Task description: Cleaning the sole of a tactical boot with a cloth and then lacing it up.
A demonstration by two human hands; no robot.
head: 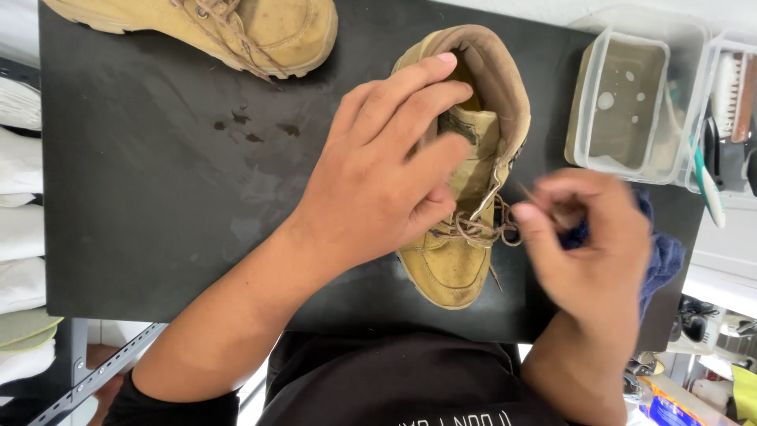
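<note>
A tan lace-up boot (461, 260) stands on a black mat (158, 197), toe toward me. My left hand (386, 170) grips its upper, fingers laid over the tongue and collar. To the right of the boot, my right hand (587, 244) is blurred; its fingers pinch the brown lace (482, 230), which runs out from the eyelets. A second tan boot (260, 31) lies on its side at the mat's far edge.
A clear plastic tub (623, 102) of cloudy water stands at the far right. Beside it, another clear container holds brushes (729, 118). A blue cloth (662, 260) lies under my right hand. Small wet spots mark the mat. Folded white cloths (20, 229) are stacked at the left.
</note>
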